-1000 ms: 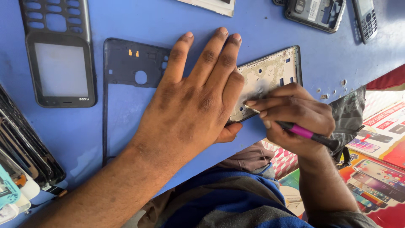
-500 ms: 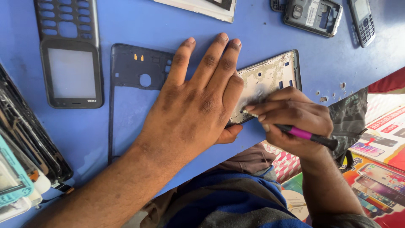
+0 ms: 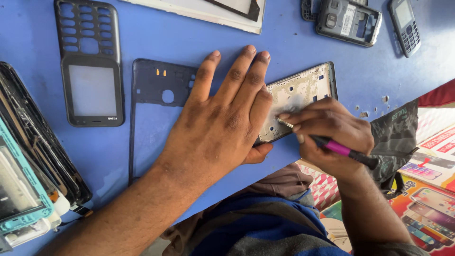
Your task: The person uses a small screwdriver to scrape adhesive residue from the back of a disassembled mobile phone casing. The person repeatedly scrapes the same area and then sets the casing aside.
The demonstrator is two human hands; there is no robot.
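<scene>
Left hand (image 3: pixel 222 123) lies flat, palm down, fingers spread and straight, pressing a metal phone frame (image 3: pixel 303 95) onto the blue surface (image 3: pixel 189 38); not curled around anything, just pinning it. Right hand (image 3: pixel 332 130) is closed in a pen-style grip on a pink-handled screwdriver (image 3: pixel 341 149), with the metal tip on the lower middle of the frame, just beside the left hand's fingers.

Compared with half a second and a second back: both hands sit in nearly the same spot, the tip only nudged along the same patch of frame. Most of the shift is the head camera drifting, so the parts on the left slide a bit in view. Reads as ongoing work on one screw point, frame not lifted or turned.

Outward: a dark back cover (image 3: pixel 156 90) with a round hole lies touching the left hand's wrist side. Left of that is a black keypad front panel (image 3: pixel 90 71) with a clear window. Far left edge has a stack of screens and frames (image 3: pixel 28 161). The top edge shows a white-rimmed panel (image 3: pixel 213 12), an open grey phone body (image 3: pixel 348 21) and a small keypad phone (image 3: pixel 405 26). Tiny loose bits (image 3: pixel 374 106) lie right of the frame. A dark plastic bag (image 3: pixel 395 137) hangs off the surface edge beside the right hand.
</scene>
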